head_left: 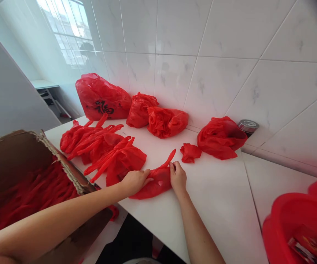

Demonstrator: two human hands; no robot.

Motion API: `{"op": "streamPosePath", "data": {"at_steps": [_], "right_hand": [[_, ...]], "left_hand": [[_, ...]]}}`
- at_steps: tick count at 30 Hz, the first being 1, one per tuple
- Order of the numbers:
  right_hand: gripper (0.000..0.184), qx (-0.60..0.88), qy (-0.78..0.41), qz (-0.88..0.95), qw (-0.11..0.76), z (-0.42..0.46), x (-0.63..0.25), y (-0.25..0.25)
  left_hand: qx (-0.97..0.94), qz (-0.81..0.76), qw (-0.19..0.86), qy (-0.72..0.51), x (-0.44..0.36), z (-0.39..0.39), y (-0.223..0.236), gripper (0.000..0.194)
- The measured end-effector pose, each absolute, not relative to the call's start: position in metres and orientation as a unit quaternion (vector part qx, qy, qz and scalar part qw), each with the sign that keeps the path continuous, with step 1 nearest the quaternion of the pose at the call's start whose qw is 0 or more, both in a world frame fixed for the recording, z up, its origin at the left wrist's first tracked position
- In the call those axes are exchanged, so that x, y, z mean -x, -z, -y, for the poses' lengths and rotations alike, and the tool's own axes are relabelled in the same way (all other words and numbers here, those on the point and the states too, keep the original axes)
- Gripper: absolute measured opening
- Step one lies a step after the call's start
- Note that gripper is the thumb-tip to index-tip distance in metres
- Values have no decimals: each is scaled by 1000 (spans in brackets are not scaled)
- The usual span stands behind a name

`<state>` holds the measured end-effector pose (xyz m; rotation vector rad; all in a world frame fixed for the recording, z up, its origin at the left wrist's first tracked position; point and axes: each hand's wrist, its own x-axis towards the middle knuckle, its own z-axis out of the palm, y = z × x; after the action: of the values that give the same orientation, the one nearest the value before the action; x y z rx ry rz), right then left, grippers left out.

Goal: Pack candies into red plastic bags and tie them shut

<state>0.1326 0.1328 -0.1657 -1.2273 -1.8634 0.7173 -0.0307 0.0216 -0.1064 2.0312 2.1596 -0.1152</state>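
At the far left, a box (10,146) with a frayed rim stands against the front edge of the white surface (216,198), near its left end. Red plastic (43,194) lies inside, too blurred to count. Beside the box, along that front edge, a heap (103,143) of red bags overlaps, their twisted handles pointing various ways. Behind the heap, the big bag (103,97), marked in black, stands by the wall (229,29) at the back edge, near the left corner. To its right along the back edge sit 2 crumpled bundles (167,123), touching.

Near the middle of the front edge, the left hand (135,181) pinches the top of a red bag (158,183) between thumb and fingers. The bag lies on the surface, its right end pinched by the right hand (178,176), and 1 handle sticks up between the hands.

Further right, a small wad (190,152) lies just beside a large wad (221,138) at the back right corner. A shiny round lid (248,125) shows behind. Past the right edge, red tubs (290,220) stand at the far right.
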Motion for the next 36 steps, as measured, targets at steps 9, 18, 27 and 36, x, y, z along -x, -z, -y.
{"op": "streamPosePath", "data": {"at_steps": [9,18,27,36], "right_hand": [[40,480,-313,707,414,-135,-138,165],[38,467,-356,688,426,-140,-142,171],[38,469,-364,689,415,-138,-143,168],[38,471,-365,691,410,-137,-143,168]], "left_hand": [[-674,-725,132,-39,47,-21,93,36],[-606,-780,139,-69,92,7,74,45],[-636,-770,47,-25,70,14,62,69],[-629,-759,107,-132,66,-10,61,17]]}}
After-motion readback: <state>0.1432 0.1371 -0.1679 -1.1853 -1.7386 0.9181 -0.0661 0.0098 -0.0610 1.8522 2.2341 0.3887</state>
